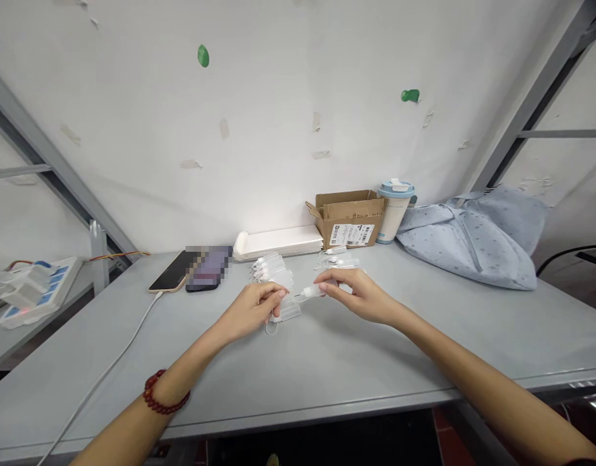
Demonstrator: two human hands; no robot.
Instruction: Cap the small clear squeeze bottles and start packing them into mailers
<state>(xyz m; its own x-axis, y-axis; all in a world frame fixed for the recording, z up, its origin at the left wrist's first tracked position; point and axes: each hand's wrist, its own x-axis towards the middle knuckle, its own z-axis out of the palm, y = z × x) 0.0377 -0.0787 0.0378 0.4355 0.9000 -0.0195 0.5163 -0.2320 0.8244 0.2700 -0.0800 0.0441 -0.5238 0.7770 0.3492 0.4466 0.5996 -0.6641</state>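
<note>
My left hand [256,308] is closed around a small clear plastic sleeve [285,309] at the middle of the grey table [327,369]. My right hand [356,294] pinches a small white capped tube [311,292], whose tip points at the sleeve's opening. A row of several filled clear sleeves [271,268] lies just behind my left hand. A few loose white tubes [339,261] lie behind my right hand. A red bead bracelet [162,395] circles my left wrist.
A stack of white trays [278,243], an open cardboard box [350,217] and a lidded cup [393,210] stand by the wall. A light blue cloth bag [477,239] lies right. A phone [172,272] with cable and a power strip [35,288] lie left.
</note>
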